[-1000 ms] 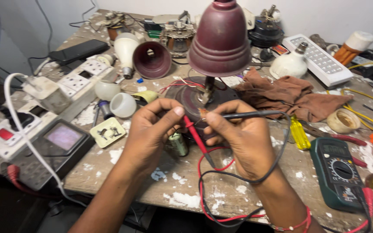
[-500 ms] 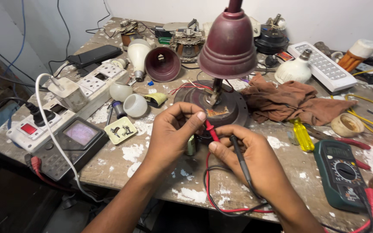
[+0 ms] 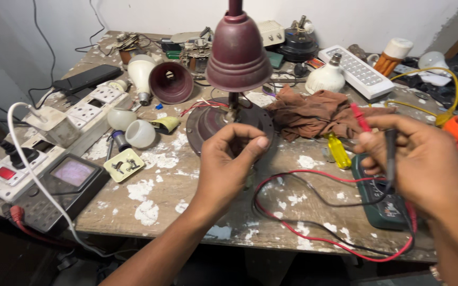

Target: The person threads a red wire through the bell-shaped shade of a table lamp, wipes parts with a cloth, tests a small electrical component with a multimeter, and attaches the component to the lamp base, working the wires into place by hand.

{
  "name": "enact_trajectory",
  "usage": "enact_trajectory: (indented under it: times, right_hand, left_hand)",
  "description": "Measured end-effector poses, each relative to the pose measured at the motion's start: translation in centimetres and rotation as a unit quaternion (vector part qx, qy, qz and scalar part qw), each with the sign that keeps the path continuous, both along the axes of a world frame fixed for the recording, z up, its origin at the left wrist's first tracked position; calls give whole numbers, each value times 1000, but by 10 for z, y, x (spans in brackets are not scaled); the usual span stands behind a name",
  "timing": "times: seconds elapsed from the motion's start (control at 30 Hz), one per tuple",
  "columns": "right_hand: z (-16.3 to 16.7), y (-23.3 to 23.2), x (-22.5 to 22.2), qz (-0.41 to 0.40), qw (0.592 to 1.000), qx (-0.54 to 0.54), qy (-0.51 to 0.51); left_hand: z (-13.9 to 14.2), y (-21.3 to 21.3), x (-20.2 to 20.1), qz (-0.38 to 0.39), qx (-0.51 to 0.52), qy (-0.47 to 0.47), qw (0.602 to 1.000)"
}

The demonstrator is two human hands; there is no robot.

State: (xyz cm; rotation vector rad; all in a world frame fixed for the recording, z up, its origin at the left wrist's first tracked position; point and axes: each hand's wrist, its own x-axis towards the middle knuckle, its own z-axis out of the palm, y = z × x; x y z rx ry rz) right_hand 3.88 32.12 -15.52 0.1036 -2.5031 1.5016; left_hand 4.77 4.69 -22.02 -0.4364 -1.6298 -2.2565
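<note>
The left hand (image 3: 229,159), in the middle of the frame, pinches its fingers on a small part I cannot make out. At right, the right hand (image 3: 414,159) grips both probes (image 3: 390,153) above the green meter (image 3: 382,204). Best hold them steady, tips apart.

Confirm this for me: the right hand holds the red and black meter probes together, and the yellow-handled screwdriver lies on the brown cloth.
Not quite. In the head view the right hand does hold the red and black meter probes together, but the yellow-handled screwdriver lies on the bare wooden workbench, just in front of the brown cloth.
</note>
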Motion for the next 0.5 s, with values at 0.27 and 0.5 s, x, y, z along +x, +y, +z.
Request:
enact_trajectory:
  times: [0.27,0.5]
  right_hand:
    - [-3,88,-1,-43,999,29,-14]
    - [-12,147,34,-39,992,27,-117]
  left_hand:
    - [16,65,-25,-39,-1,15,999]
    - [6,102,-62,-28,49,-29,998]
